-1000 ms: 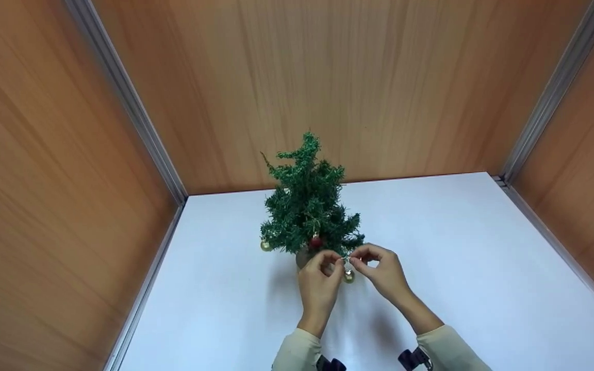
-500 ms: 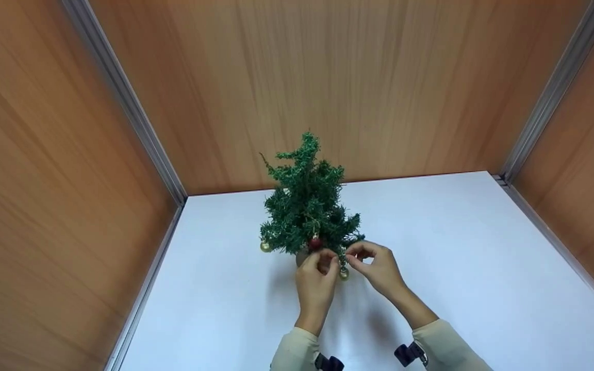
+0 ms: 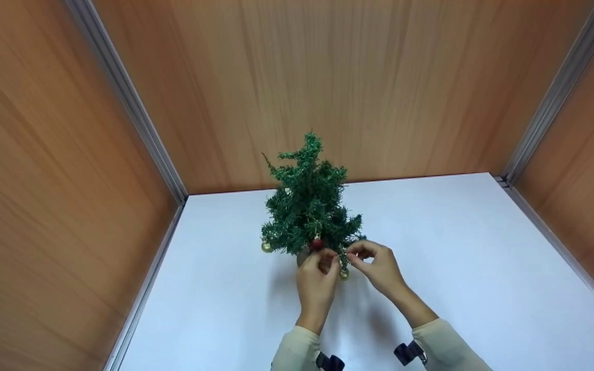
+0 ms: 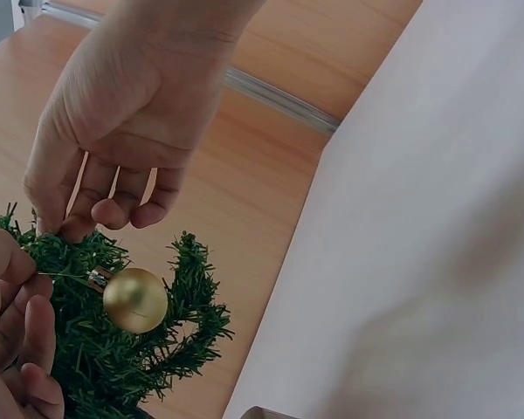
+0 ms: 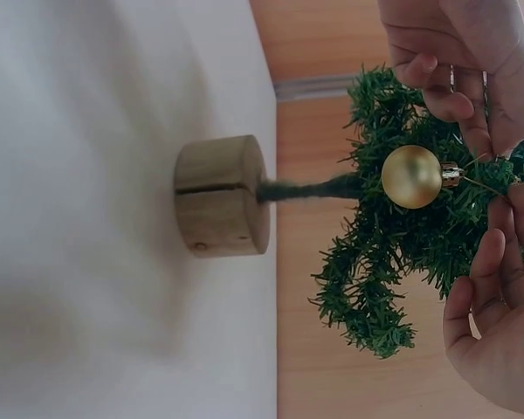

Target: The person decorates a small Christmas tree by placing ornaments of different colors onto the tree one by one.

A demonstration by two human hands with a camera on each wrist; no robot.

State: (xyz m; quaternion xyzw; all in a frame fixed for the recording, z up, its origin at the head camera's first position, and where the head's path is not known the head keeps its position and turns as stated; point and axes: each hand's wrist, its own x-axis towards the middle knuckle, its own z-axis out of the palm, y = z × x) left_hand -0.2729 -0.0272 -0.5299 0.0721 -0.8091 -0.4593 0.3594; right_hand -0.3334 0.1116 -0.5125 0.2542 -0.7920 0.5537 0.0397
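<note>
A small artificial Christmas tree (image 3: 307, 201) stands before me, its wooden base (image 5: 218, 209) on the white table. At the tip of its low right front branch, a gold bauble (image 3: 344, 275) hangs by a thin string loop (image 4: 63, 276). My left hand (image 3: 316, 283) pinches this loop from the left, with thumb and forefinger meeting. From the right, my right hand (image 3: 379, 268) pinches it too, close against the green needles. The fingertips partly hide the loop and the branch tip. In the right wrist view the bauble's shiny cap (image 5: 451, 174) points toward the fingers.
A red bauble (image 3: 316, 242) hangs at the tree's front, just above my left hand. Another gold bauble (image 3: 266, 247) hangs at its lower left. Wooden panels (image 3: 323, 93) enclose the white table (image 3: 214, 288) at the back and both sides.
Both hands have shifted slightly left, and the gold bauble has moved left and a little up, to sit against the branch tip. The tree stays in place.
</note>
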